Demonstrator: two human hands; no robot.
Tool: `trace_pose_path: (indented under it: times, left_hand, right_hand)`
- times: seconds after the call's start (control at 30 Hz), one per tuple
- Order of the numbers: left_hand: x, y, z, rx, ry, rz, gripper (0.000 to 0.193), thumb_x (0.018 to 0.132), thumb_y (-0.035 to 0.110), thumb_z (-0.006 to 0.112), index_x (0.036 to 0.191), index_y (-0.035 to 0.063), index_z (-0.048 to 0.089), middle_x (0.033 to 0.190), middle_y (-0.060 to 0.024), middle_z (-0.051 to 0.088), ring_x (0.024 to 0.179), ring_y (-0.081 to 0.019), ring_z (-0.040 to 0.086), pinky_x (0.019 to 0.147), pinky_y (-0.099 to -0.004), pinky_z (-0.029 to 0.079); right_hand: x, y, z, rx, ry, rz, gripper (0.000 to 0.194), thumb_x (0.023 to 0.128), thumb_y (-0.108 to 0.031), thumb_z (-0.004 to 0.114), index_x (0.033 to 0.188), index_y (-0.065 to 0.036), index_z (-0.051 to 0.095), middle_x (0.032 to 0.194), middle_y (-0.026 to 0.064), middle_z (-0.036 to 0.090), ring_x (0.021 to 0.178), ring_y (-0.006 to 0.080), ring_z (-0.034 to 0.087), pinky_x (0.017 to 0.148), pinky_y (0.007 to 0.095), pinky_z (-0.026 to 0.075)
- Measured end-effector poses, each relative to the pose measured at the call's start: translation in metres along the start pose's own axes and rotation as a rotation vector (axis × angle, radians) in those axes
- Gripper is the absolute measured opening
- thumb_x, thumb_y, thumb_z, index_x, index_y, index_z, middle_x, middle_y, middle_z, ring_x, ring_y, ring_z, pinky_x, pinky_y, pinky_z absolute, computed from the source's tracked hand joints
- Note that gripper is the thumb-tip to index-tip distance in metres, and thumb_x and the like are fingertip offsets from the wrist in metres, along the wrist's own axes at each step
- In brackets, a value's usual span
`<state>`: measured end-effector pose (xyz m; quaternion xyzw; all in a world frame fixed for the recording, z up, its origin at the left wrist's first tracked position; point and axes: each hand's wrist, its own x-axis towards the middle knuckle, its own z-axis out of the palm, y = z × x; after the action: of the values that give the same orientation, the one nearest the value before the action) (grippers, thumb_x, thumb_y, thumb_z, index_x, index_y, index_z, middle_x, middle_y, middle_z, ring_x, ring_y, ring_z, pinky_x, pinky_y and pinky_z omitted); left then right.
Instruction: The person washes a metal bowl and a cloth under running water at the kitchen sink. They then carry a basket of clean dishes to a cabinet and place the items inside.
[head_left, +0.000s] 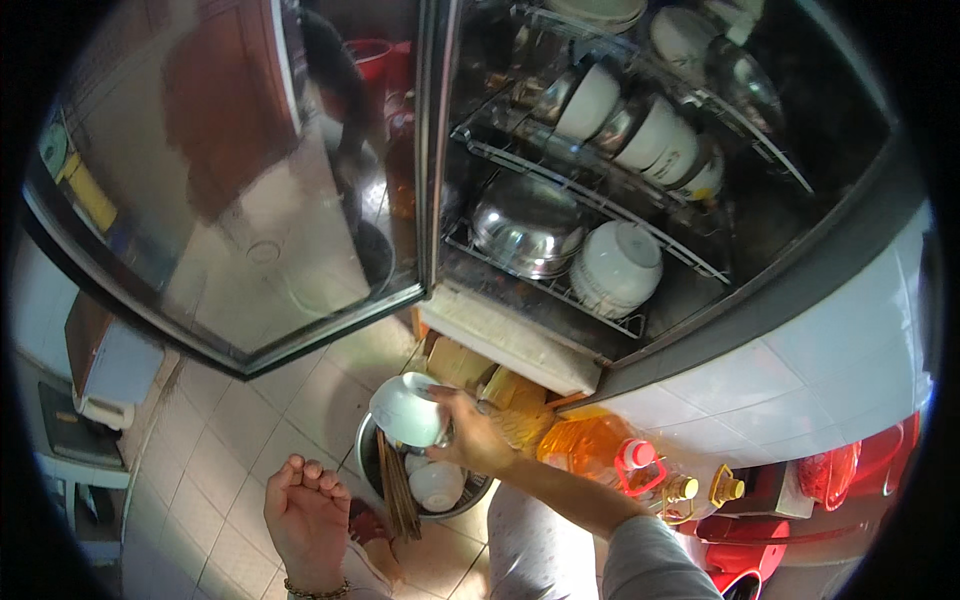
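Observation:
A white bowl (405, 411), tilted with its foot towards my fingers, is gripped in my right hand (469, 431) above a metal basin (474, 495) on the floor. Wooden chopsticks (397, 487) lean over the basin's near edge, beside another white bowl (436, 485) inside it. My left hand (307, 502), palm up with fingers curled and nothing in it, is left of the basin. Ahead stands an open cabinet; on its lower wire rack (547, 283) are a shiny metal bowl (525, 225) and upside-down white bowls (619, 262). More bowls (652, 142) stand on the rack above.
The cabinet's glass door (247, 364) stands open at the left, its lower corner over the tiled floor (225, 450). Oil bottles (592, 446) with red and yellow caps stand right of my forearm, near red plastic items (750, 547). Yellow containers (514, 394) sit under the cabinet.

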<state>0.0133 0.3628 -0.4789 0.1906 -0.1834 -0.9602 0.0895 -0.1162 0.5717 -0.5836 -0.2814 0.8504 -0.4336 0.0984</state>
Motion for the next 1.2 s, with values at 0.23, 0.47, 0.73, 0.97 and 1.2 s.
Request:
trace_pose_path:
  times: [0.23,0.47,0.73,0.97,1.2]
  left_hand:
    - [0.017,-0.014,0.018,0.04,0.07,-0.003,0.008,0.087,0.016,0.054,0.085,0.0102,0.058,0.078,-0.0004,0.059,0.071,-0.0137,0.056,0.066,-0.027,0.049]
    - [0.027,-0.029,0.02,0.017,0.025,-0.049,0.008,0.087,0.016,0.054,0.086,0.0098,0.059,0.078,-0.0011,0.06,0.071,-0.0144,0.057,0.066,-0.0273,0.049]
    - [0.026,-0.031,0.016,0.01,0.018,-0.041,0.008,0.087,0.017,0.054,0.086,0.0099,0.059,0.079,-0.0011,0.06,0.072,-0.0144,0.057,0.066,-0.0271,0.049]
    - [0.023,-0.028,0.014,-0.03,-0.009,-0.046,0.009,0.087,0.016,0.054,0.087,0.0092,0.06,0.08,-0.0016,0.06,0.073,-0.0148,0.058,0.067,-0.0274,0.05]
    - [0.022,-0.022,0.011,-0.049,-0.029,-0.031,0.011,0.087,0.016,0.054,0.087,0.0085,0.061,0.08,-0.0028,0.061,0.074,-0.0161,0.058,0.068,-0.0283,0.051]
  right_hand:
    - [-0.033,-0.09,-0.173,-0.432,0.794,-0.403,0.077,0.053,-0.005,0.084,0.116,-0.004,0.04,0.13,0.0207,0.042,0.122,0.0372,0.042,0.099,0.0434,0.039]
    - [-0.021,-0.113,-0.277,-0.967,1.072,-0.233,0.065,0.061,0.004,0.071,0.118,-0.002,0.04,0.13,0.016,0.043,0.12,0.0373,0.043,0.096,0.0408,0.042]
    - [0.018,-0.092,-0.32,-0.79,1.207,0.14,0.06,0.065,-0.006,0.071,0.115,-0.002,0.037,0.119,0.0195,0.044,0.11,0.0409,0.047,0.088,0.0446,0.044]
    - [0.039,-0.081,-0.347,-0.648,1.375,0.287,0.072,0.064,-0.024,0.079,0.117,-0.004,0.035,0.12,0.0214,0.048,0.105,0.0422,0.054,0.088,0.046,0.047]
    - [0.045,-0.09,-0.339,-0.65,1.318,0.52,0.083,0.061,-0.04,0.081,0.12,-0.001,0.038,0.118,0.0247,0.052,0.106,0.0423,0.054,0.089,0.0447,0.045]
